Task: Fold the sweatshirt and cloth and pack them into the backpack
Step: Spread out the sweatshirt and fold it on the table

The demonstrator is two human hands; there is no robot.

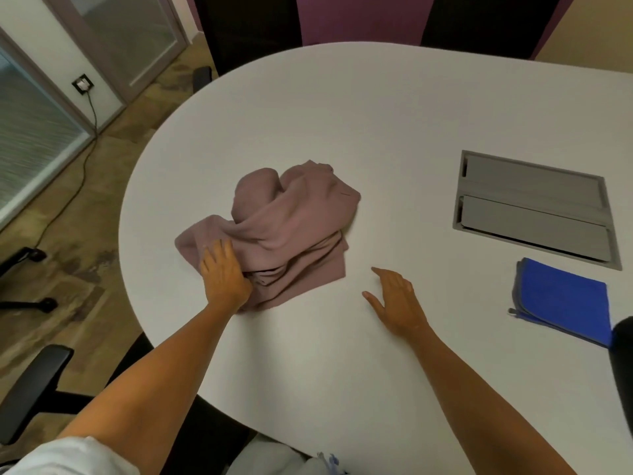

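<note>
Your two bare arms and a pale short-sleeved top.

Your left hand (224, 274) and right hand (397, 303) are bare, with no gloves, rings or watch to be seen, and both forearms run uncovered from wrist to the bottom edge of the view. At the lower left corner your short white fabric sleeve (68, 455) covers the upper arm, smooth and plain. Along the bottom edge, light grey-white clothing (270, 455) shows at your body, with a small blue-marked patch beside it, too blurred to read.
</note>
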